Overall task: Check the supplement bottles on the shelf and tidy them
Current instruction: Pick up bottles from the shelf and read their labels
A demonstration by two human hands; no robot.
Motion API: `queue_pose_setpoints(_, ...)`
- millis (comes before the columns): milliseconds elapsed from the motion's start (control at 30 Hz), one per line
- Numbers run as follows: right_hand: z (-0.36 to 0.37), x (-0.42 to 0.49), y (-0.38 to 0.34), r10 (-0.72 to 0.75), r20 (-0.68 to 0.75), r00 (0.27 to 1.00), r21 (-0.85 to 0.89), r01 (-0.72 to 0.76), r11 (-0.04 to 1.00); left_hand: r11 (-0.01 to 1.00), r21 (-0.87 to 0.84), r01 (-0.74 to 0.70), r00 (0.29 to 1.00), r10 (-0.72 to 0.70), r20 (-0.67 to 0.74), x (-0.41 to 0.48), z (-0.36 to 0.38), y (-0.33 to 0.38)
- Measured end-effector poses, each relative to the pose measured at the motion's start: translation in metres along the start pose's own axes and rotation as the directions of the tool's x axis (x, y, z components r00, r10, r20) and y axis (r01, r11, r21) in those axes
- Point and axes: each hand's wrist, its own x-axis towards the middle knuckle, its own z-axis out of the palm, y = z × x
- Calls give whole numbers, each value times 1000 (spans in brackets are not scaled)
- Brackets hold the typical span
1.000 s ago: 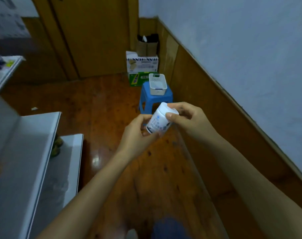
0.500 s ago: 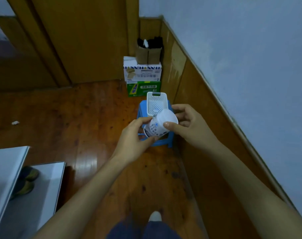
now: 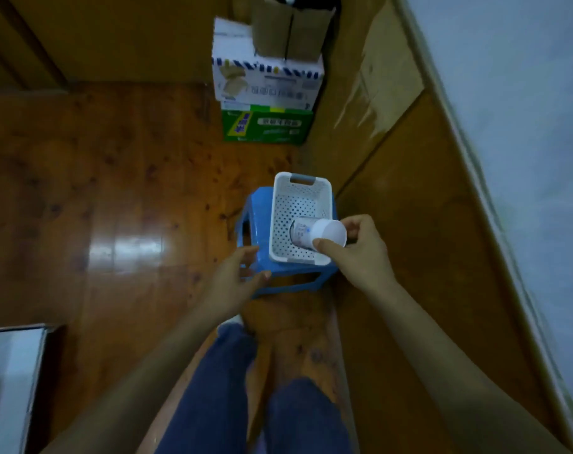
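Observation:
A white supplement bottle (image 3: 314,235) with a printed label lies tilted on its side over the near right corner of a white perforated basket (image 3: 283,204). My right hand (image 3: 360,253) grips the bottle at its white cap end with thumb and fingers. The basket stands on a small blue plastic stool (image 3: 255,217). My left hand (image 3: 236,280) hovers over the stool's near left corner, fingers loosely curled and holding nothing, apart from the bottle.
Stacked cardboard boxes (image 3: 265,83) stand against the wood-panelled wall beyond the stool. The white shelf's corner (image 3: 10,365) shows at the lower left. The floor is glossy wood, and my blue-trousered legs (image 3: 246,398) are below the stool.
I have stepped up to the stool, which now lies under my hands. My left hand has let go of the bottle. My right hand has lowered it over the basket.

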Motion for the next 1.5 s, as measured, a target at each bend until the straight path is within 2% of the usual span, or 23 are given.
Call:
queue_pose_setpoints(100,22,80,26,88,-20,996,-38,-89,995,988,2,154,988,-154,27,67,11,-27)
queue_pose_setpoints(200,47,148,46,125,-11,992,-93,-126,988,970,21,242,969,-243,34,125,27,-49)
queue_pose_setpoints(433,113,258,71,95,105,990,-288,-62,956,937,146,317,942,-329,69,203,63,-86)
queue_pose_setpoints(533,133,281,78,67,160,985,-375,-2,927,930,188,316,945,-326,27,208,74,-94)
queue_pose_setpoints(867,136,293,84,-12,230,973,-443,116,889,914,198,355,934,-355,-37,204,95,-78)
queue_pose_setpoints(900,130,289,80,-45,218,975,-467,145,872,909,220,353,935,-353,-41,202,92,-73)
queue_pose_setpoints(967,118,276,68,-207,199,958,-505,281,816,910,273,313,950,-304,-76,194,80,-57)
queue_pose_setpoints(1033,105,258,46,-403,251,880,-504,474,722,894,378,238,969,-194,-153,185,63,-35)
queue_pose_setpoints(1100,93,240,17,-534,324,781,-513,619,595,843,504,190,967,-73,-242,173,41,-5)
queue_pose_setpoints(1167,80,221,-23,-599,380,705,-524,697,489,786,585,200,941,11,-337,152,15,29)
queue_pose_setpoints(1233,65,198,-69,-655,392,646,-516,744,425,745,637,200,902,114,-416,123,-15,63)
queue_pose_setpoints(1400,47,114,-182,-756,449,477,-410,861,301,652,690,315,755,268,-598,18,-84,116)
queue_pose_setpoints(1500,60,44,-240,-826,485,286,-267,948,171,623,655,428,610,336,-718,-60,-120,128)
